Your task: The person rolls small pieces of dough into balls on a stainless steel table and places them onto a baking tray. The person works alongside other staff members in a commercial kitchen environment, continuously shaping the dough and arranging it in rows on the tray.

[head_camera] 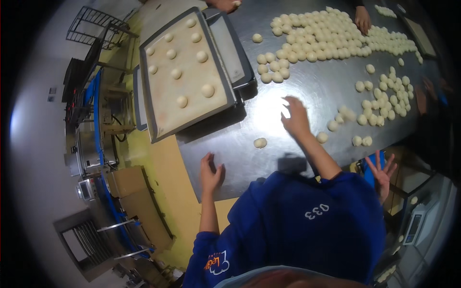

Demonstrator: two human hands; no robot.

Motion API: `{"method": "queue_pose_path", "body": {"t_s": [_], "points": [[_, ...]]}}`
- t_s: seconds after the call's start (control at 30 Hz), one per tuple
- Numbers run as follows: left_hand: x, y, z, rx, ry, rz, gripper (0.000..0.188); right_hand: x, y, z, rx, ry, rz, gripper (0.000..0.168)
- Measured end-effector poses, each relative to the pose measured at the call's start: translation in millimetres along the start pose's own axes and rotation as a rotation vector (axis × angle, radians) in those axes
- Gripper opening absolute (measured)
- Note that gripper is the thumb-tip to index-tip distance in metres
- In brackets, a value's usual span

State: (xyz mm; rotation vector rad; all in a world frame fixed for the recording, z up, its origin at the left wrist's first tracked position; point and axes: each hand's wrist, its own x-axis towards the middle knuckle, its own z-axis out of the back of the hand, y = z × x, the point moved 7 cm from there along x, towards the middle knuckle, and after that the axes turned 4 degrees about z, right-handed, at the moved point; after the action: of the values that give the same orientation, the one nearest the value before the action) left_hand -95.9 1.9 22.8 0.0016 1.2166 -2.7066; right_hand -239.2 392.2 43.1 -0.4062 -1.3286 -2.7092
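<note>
My left hand (211, 174) is at the near left corner of the steel table (245, 176), thumb and fingers apart, holding nothing. My right hand (297, 117) is over the table's bright glare, fingers curved and apart, with nothing visible in it. Between the two hands, a dough ball (260, 143) rests alone on the metal. Another dough ball (322, 137) lies beside my right wrist, and farther right a blurred pale dough piece (347, 113) sits near a few others. Up and left, a lined baking tray (187, 86) carries several spaced dough balls.
Rows of dough balls (324, 36) cover the far side, with a co-worker's hand (362, 21) among them. A looser dough group (387, 97) lies right. Another person's open hand (383, 176) is by the near edge. A second tray (230, 50) sits partly beneath the first.
</note>
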Motion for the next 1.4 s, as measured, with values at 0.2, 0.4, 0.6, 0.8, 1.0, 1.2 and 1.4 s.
{"method": "queue_pose_path", "body": {"t_s": [0.2,0.4,0.6,0.8,1.0,1.2,1.4], "points": [[26,-135,-153,0.191,0.244,-0.477,0.042,-32,-18,-43,-0.053,0.19,0.116,0.02],[37,-113,-132,0.063,0.086,-0.35,0.021,-45,5,-38,0.319,0.226,-0.239,0.017],[-64,5,-14,0.228,0.228,-0.241,0.042,-170,19,-72,0.134,0.846,0.47,0.032],[-11,32,60,0.303,-0.456,-0.148,0.043,-91,59,-91,-0.244,0.289,0.462,0.039],[-60,48,-45,-0.056,0.244,-0.252,0.023,-178,62,-143,-0.097,0.407,0.133,0.041],[-34,92,42,0.117,-0.131,-0.453,0.018,-146,44,-81,-0.398,0.308,0.174,0.051],[-6,47,-14,-0.059,-0.059,-0.417,0.015,-148,67,-159,-0.094,0.067,-0.03,0.033]]}}
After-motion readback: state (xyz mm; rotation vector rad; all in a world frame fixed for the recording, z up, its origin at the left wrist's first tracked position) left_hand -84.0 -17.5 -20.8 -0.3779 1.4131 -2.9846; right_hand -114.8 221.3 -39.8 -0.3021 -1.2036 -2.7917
